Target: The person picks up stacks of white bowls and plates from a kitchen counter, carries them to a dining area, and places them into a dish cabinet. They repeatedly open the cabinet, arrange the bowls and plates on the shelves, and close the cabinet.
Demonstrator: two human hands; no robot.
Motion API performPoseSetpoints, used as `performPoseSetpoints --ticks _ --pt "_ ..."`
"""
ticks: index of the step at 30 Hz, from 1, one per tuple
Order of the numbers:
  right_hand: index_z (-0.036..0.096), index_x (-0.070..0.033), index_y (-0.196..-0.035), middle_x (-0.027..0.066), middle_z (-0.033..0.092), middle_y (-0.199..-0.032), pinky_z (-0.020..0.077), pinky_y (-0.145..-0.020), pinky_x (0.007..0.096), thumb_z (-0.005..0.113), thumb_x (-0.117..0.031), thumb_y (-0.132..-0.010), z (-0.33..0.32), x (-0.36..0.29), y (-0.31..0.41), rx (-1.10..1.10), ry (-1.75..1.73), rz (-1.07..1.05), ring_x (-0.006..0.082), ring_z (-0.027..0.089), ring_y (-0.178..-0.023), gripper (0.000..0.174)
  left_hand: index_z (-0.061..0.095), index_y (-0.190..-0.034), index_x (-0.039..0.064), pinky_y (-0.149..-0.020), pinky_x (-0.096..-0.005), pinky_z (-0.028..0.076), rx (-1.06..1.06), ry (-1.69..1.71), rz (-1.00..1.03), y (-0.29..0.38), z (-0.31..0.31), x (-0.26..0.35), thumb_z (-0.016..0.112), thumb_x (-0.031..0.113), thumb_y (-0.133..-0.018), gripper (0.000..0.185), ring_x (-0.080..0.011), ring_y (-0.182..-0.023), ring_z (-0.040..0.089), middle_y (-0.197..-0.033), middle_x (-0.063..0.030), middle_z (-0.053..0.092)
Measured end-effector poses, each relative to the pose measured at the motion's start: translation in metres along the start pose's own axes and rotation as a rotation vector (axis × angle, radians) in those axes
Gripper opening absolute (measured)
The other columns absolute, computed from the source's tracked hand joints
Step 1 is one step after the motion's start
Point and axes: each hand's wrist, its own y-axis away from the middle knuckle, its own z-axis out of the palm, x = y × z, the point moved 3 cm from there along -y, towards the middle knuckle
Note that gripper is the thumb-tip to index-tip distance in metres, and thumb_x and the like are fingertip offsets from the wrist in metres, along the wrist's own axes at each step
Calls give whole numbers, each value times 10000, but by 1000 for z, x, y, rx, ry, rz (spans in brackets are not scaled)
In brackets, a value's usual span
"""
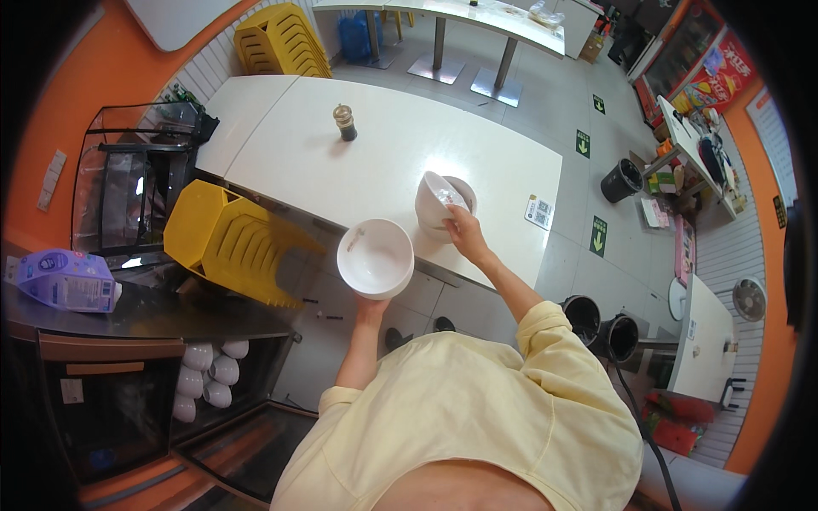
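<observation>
My left hand (370,306) supports a white bowl (376,259) from below, in front of the table's near edge. The bowl faces up, looks empty and bears a small print inside; whether more bowls are nested under it cannot be seen. With my right hand (468,235) I grip the rim of another white bowl (432,199), tilted on its side. It overlaps a further white bowl (470,191) standing on the white table (383,153); their point of contact is hidden. My left fingers are mostly hidden beneath the bowl.
A pepper grinder (345,122) stands farther back on the table, and a printed code card (539,212) lies at its right end. Stacked yellow stools (236,243) and an open cabinet (255,377) holding several white bowls (217,377) are at left. Black bins (583,316) stand at right.
</observation>
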Motion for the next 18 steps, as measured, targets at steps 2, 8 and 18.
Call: performPoseSetpoints --ticks 2,8,18 --pt "565 39 -1131 140 655 -988 485 -833 329 630 -45 -876 -2 2 0 77 -165 75 225 623 -974 277 545 -1294 132 -1035 -482 435 -1 1 -5 1 1 0 530 461 -930 491 -274 -1224 528 -1287 -68 583" --pt "567 18 -1167 40 641 -1001 454 -850 274 638 -71 -900 -11 7 -9 335 -713 237 116 582 -940 291 538 -1303 138 -1031 -482 438 -1 -22 0 3 1 -1 524 461 -932 492 -279 -1219 530 -1296 -68 576" --pt "582 -16 -1125 27 634 -1004 457 -815 271 610 -30 -906 -18 -66 15 210 -681 41 113 573 -911 221 417 -1417 154 -1074 -506 393 -92 -36 -39 2 12 -9 478 459 -955 557 -297 -1289 465 -1406 -101 475"
